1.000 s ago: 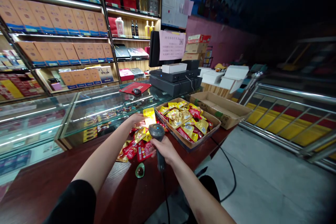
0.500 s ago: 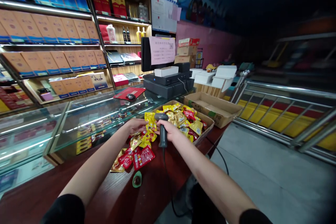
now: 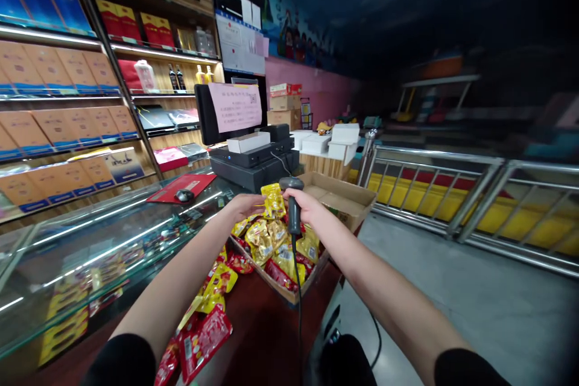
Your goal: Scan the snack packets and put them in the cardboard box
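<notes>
My left hand (image 3: 243, 206) is closed on the edge of a yellow packet (image 3: 273, 201), which stands upright above a cardboard box (image 3: 289, 294) of yellow, gold and red snack packets. Just right of that packet, my right hand (image 3: 304, 205) grips a dark handheld scanner (image 3: 294, 211); its cable hangs down in front of the box. The scanner's head is level with the packet's top. Left of the box, a loose pile of red packets (image 3: 205, 341) and yellow ones lies on the dark red table (image 3: 257, 332), partly behind my left forearm.
Behind the box stand an open cardboard tray (image 3: 357, 193) and a black monitor (image 3: 230, 111) with a pink sheet. A glass display counter (image 3: 122, 235) with a mouse (image 3: 184, 195) runs along the left. Metal railings (image 3: 434, 193) stand at the right.
The view has turned right. Both hands, with the yellow packet and the scanner, are now over the packet box instead of beside it, farther from the loose pile.
</notes>
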A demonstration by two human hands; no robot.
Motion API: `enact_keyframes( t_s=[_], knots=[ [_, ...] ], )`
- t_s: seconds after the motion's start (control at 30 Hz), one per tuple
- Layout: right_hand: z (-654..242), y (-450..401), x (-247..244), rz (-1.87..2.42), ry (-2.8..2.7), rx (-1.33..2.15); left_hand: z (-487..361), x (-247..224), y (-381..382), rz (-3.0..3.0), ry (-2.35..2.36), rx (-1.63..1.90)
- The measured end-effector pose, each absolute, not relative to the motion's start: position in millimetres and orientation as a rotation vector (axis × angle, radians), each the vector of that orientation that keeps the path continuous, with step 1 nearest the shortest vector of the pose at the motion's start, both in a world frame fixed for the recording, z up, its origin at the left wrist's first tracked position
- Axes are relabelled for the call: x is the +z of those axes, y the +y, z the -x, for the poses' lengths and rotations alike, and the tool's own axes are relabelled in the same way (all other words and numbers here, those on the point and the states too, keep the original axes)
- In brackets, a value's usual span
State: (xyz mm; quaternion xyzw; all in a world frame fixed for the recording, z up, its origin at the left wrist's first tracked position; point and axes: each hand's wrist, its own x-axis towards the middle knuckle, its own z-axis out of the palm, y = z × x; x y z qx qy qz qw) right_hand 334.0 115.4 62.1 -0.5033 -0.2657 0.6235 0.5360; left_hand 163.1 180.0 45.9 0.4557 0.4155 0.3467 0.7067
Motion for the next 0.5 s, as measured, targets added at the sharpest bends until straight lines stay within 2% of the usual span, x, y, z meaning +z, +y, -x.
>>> enact_keyframes(
  t_s=[0.2, 0.5],
  knots=[
    [-333, 102, 55, 1.238, -0.622, 1.468, -151, 31, 172, -0.993, 1.066, 0.779],
    [-244, 71, 37, 1.135, -0.751, 1.701, -39, 25, 113, -0.968, 1.097, 0.882]
  ],
)
